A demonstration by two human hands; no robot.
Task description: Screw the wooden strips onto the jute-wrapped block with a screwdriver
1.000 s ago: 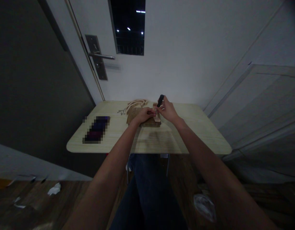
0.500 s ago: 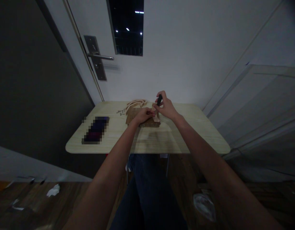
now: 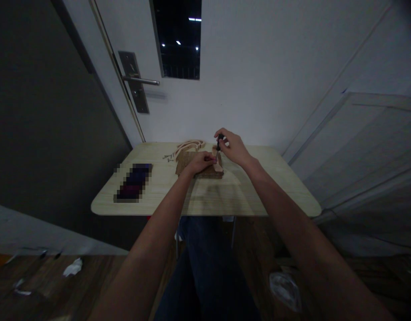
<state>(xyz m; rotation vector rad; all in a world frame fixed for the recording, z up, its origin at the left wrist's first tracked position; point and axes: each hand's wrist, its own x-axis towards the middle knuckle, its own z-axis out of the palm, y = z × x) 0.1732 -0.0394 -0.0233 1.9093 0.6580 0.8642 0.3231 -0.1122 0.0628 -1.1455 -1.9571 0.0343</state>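
In my right hand is a black-handled screwdriver, tilted slightly, its thin shaft pointing down toward a pale wooden piece. That piece lies across the right end of a brown, rough-sided board. My left hand rests over the board, its fingertips pinched at the pale piece beside the screwdriver's tip. What the pinch holds is too small to make out. Behind the board lie curved pale wooden pieces, and several loose screws are scattered to its left.
A blurred-out dark flat object lies on the left of the light wood table. A white door with a metal handle rises directly behind the table. On the floor, a clear plastic bag sits at the right and white crumpled paper at the left.
My right hand has shifted its grip higher on the screwdriver, its fingers drawing away from my left fingertips, so the shaft now shows. My left hand stays in place.
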